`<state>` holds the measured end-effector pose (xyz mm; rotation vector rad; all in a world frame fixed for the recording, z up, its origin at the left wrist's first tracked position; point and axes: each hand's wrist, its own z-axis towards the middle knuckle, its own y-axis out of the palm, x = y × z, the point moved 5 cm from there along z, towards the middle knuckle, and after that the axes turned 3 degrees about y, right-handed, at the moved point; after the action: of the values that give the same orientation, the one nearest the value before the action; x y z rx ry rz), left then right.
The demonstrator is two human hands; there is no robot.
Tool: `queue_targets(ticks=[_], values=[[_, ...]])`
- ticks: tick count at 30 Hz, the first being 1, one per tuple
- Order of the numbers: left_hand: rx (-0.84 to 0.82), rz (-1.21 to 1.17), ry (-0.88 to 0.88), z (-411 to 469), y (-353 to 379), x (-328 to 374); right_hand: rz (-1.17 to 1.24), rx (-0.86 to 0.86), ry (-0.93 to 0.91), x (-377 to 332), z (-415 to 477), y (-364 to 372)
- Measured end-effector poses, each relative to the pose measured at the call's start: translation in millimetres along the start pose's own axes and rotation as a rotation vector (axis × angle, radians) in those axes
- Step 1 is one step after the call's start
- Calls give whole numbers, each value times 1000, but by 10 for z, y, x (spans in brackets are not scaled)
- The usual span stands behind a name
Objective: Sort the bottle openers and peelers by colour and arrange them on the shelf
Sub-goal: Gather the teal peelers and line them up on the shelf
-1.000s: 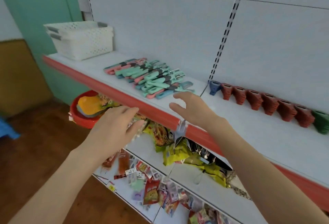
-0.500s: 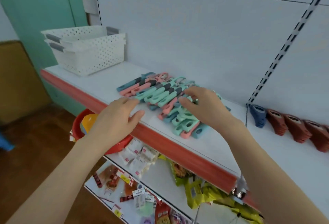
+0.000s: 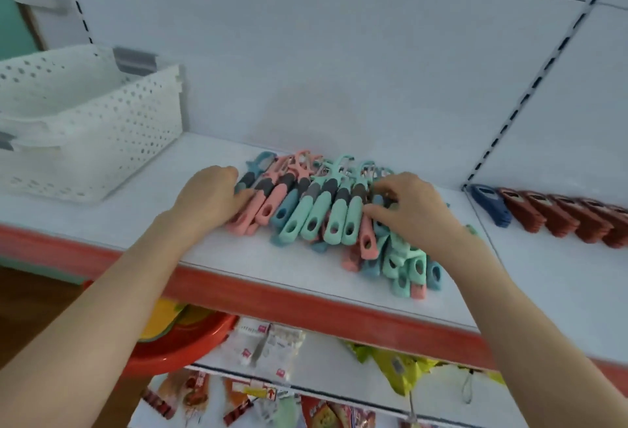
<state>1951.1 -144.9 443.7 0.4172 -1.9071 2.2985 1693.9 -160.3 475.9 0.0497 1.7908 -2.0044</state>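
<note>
Peelers (image 3: 316, 213) in pink, mint and blue lie heaped mid-frame on the white shelf (image 3: 238, 257), with bottle openers (image 3: 557, 220) lined up at the right edge. We see the left hand (image 3: 210, 199), at the shelf lip half a second ago, now pressing near-straight fingers against the pink handles at the heap's left end. The right hand (image 3: 411, 210) stays on the heap's right side, fingers bent; we cannot tell if it grips one.

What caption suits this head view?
Left hand and right hand touch mixed pink, mint and blue plastic peelers on a white shelf.
</note>
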Motion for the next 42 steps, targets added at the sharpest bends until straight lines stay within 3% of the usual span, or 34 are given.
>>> queue_targets(ticks=[3,8,13,18,22,29,35,42], values=[[-74,-29,70,126,2,-22,-55,7,142,-13,-44,3],[-228,-176,44,252,24,-118,-105,-1,292,-105,-95,-73],[-260,-289,41,252,22,-161,-147,-2,385,-163,-128,-91],[-103,-475,7,240,0,-240,-193,84,467,-64,-151,-167],[33,-590,101,163,-142,0,-92,161,472,-6,-219,-247],[-158,-534,228,8,-17,520,0,212,561,210,-462,-355],[-193,-170,238,96,84,624,169,234,622,497,-709,-360],[-189,-47,195,205,102,516,236,117,569,448,-751,-251]])
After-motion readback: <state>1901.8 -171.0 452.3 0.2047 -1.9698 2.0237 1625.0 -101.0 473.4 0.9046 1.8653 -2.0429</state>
